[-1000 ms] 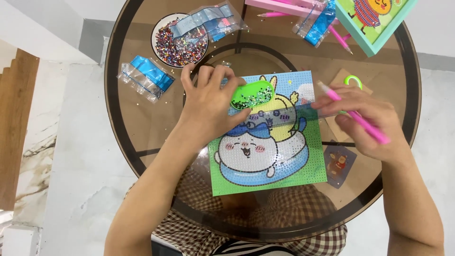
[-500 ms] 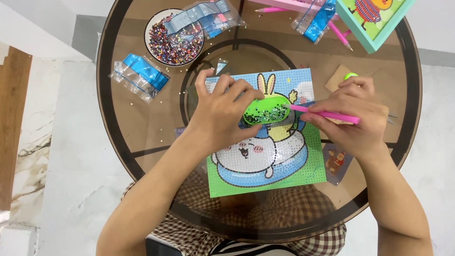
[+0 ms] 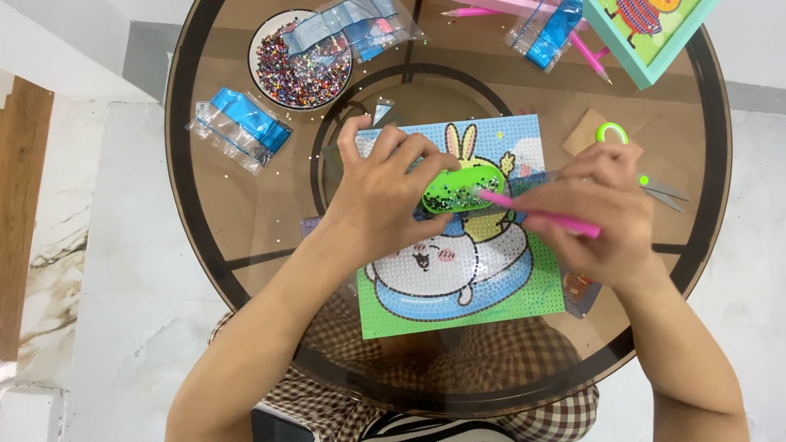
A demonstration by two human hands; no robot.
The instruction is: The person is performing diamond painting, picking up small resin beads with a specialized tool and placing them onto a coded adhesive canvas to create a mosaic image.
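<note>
Left hand steadies the green bead tray; right hand pinches the pink pen. Keep the tray level and dip vertically.

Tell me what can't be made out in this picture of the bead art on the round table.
- Pen tip, head view: blurred in the green tray, so bead pickup is unclear.
- Canvas upper left and right: hidden by the left hand and right hand.
- Framed picture: cut off by the top edge.
- Scissors: partly behind the right hand.
- Beads in the bowl: too small, partly under bags.
</note>
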